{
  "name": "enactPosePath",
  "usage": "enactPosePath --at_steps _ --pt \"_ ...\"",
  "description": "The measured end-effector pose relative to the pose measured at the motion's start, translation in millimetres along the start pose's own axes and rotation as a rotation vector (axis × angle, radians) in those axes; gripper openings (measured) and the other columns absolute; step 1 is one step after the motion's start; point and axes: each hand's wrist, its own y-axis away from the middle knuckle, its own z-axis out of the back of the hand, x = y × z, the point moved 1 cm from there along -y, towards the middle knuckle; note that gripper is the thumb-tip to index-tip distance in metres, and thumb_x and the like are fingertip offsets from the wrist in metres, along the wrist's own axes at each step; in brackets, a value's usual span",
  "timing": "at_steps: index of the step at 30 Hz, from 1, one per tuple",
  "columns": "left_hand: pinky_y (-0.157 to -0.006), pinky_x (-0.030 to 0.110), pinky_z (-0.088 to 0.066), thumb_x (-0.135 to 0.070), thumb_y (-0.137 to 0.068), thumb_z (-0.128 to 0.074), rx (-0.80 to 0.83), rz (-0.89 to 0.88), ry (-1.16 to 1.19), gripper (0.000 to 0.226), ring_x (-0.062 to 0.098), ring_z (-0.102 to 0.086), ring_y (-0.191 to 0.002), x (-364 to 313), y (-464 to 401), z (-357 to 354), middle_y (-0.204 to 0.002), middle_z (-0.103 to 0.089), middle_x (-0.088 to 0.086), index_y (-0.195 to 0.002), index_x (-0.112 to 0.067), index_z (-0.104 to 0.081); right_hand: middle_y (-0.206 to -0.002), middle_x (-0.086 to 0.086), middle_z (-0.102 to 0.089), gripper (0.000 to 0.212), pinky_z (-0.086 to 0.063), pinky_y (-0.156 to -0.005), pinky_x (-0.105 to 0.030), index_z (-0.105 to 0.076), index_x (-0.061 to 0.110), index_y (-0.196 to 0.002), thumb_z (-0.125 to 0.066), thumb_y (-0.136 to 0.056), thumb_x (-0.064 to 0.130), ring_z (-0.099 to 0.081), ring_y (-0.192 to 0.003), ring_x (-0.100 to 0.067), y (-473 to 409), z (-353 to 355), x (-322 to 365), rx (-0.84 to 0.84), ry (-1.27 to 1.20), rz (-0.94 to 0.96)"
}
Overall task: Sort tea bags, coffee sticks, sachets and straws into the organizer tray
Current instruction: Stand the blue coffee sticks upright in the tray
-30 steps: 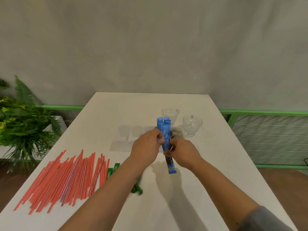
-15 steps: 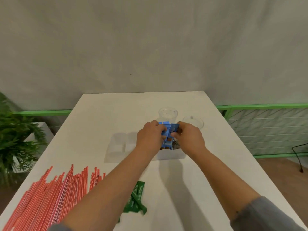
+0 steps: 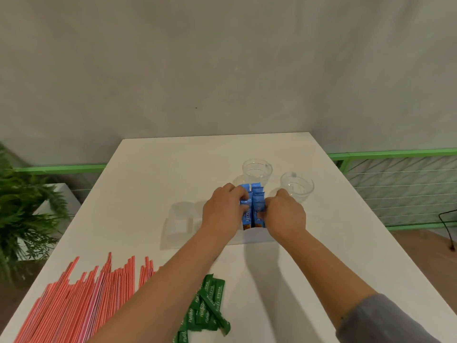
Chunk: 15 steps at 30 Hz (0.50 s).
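While both the left hand and right hand pinch the blue coffee sticks upright, they should be squared together and eased down into the organizer tray.

Bench: white, rectangular top. Directly on it:
- organizer tray, clear plastic, compartmented, at centre; blue coffee sticks stand upright in its right-hand compartment.
- two clear cups: cup one just behind the tray, cup two to its right.
- red straws, a loose spread at the near left edge.
- green sachets, a small overlapping pile at the near centre, just right of the straws.
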Motion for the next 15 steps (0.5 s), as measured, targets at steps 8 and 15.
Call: enactPosePath --at_steps 8,15 --pt "-0.079 0.035 -0.048 -0.023 -0.086 -0.062 0.004 -0.002 0.013 0.025 0.015 -0.05 -0.106 1.5 -4.7 -3.3 -0.111 -0.056 -0.006 -0.11 -0.026 -0.056 -0.096 -0.012 -0.051 0.028 -0.028 -0.059 -0.032 -0.057 0.006 -0.094 -0.074 -0.073 0.014 -0.04 -0.066 -0.023 -6.0 -7.5 2.9 -0.209 -0.022 0.001" --pt "-0.075 0.036 -0.051 -0.023 -0.074 -0.074 0.01 -0.014 0.054 0.046 0.014 -0.053 -0.104 0.0 0.2 -5.8 -0.112 -0.049 -0.006 -0.113 -0.025 -0.05 -0.109 -0.007 -0.047 0.05 -0.037 -0.063 -0.031 -0.047 0.013 -0.109 -0.076 -0.07 0.021 -0.045 -0.074 -0.02 -3.6 -1.5 -0.4 -0.125 -0.141 -0.018"
